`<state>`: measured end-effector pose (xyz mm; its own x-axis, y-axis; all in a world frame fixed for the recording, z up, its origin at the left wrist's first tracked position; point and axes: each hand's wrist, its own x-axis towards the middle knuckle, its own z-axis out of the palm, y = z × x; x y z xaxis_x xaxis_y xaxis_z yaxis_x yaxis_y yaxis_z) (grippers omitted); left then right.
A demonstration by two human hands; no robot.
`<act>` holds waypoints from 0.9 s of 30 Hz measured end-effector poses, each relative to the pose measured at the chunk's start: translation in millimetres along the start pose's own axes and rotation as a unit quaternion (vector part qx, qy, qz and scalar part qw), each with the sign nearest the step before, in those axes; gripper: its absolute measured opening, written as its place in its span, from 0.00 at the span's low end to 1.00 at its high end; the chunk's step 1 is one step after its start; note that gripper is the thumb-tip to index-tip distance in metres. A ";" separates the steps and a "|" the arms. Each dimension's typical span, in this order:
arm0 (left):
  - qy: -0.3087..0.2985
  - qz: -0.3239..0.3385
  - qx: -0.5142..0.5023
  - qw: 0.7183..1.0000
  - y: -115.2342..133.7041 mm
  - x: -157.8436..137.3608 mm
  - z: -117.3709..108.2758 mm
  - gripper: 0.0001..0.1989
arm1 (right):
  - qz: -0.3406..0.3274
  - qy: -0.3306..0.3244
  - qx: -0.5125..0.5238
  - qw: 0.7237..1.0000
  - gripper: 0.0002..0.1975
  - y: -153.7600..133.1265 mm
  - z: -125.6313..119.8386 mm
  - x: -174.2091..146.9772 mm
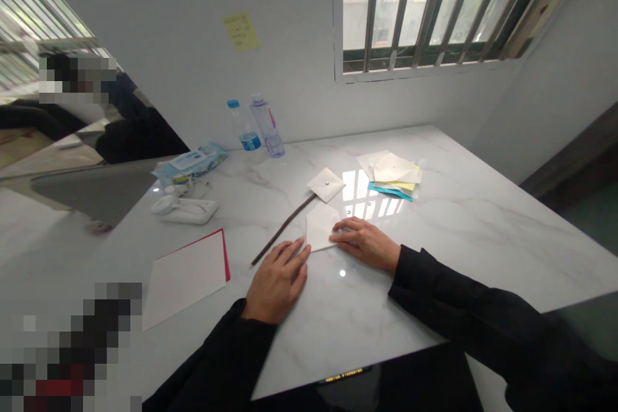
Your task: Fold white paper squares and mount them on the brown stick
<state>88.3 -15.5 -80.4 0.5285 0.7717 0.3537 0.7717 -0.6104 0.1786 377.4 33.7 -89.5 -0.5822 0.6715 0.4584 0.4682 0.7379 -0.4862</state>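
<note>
– Black material (420, 376) fills the bottom edge of the head view, cut off by the frame; can you read the yellow lettering (344, 375)?
– Too small. Dark sleeves (222, 354) come in beside it, cropped too.
– And the hands?
– Left hand (277, 280) lies palm down on the table (347, 322), fingers loosely spread, gripping nothing, fingertips at the near left corner of a white paper (318, 230). Right hand (364, 243) covers that paper's right edge with bent fingers; whether it pinches, I cannot tell.
– Where is that paper?
– Flat on the table between the hands, just nearer than a folded square (321, 177) with a round pin (327, 184). A brown stick (284, 226) meets the square's left side; how they join is hidden.
– Those specks (349, 212) past the right hand?
– Too tiny to identify. Beyond, a paper stack (391, 166) shows yellow and blue edges, its lower sheets mostly covered.
– Leftward?
– One white sheet (188, 277) hides all but a strip of a red sheet (225, 257).
</note>
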 end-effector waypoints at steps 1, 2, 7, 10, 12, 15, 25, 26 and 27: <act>0.005 -0.006 -0.005 1.000 0.3 1.5 -0.8 0.19 | -0.001 -0.001 -0.002 1.000 0.12 -0.4 -0.2 0.3; 0.010 -0.012 -0.011 1.000 0.8 3.9 -1.7 0.18 | -0.002 -0.001 -0.005 1.000 0.12 -0.7 -0.3 0.6; 0.026 -0.027 -0.019 0.999 5.1 22.7 -2.1 0.13 | -0.006 0.002 -0.015 1.000 0.11 -0.7 0.3 0.9; -0.027 0.025 -0.028 0.999 6.3 31.3 3.7 0.19 | -0.006 0.004 -0.016 1.000 0.11 -0.2 1.1 0.5; -0.077 0.046 -0.035 0.995 5.2 34.5 7.9 0.25 | -0.007 0.004 -0.019 1.000 0.11 0.3 2.0 0.4; -0.129 0.046 -0.034 0.990 2.0 37.5 11.0 0.27 | -0.009 0.003 -0.022 1.000 0.11 0.9 3.1 0.5; -0.154 0.069 -0.020 0.985 -0.2 37.2 8.9 0.33 | -0.015 -0.004 -0.062 0.998 0.12 -4.1 1.9 1.5; -0.157 0.071 -0.017 0.985 0.1 37.0 8.7 0.34 | -0.024 -0.004 -0.077 0.997 0.12 -6.0 3.3 1.0; -0.159 0.072 -0.015 0.985 0.4 36.8 8.5 0.35 | -0.037 -0.005 -0.094 0.995 0.13 -8.2 5.4 0.4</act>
<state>111.0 14.2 -75.1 0.7188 0.6913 0.0737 0.6730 -0.7185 0.1755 369.8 27.6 -89.3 -0.6264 0.6143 0.4798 0.5384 0.7861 -0.3036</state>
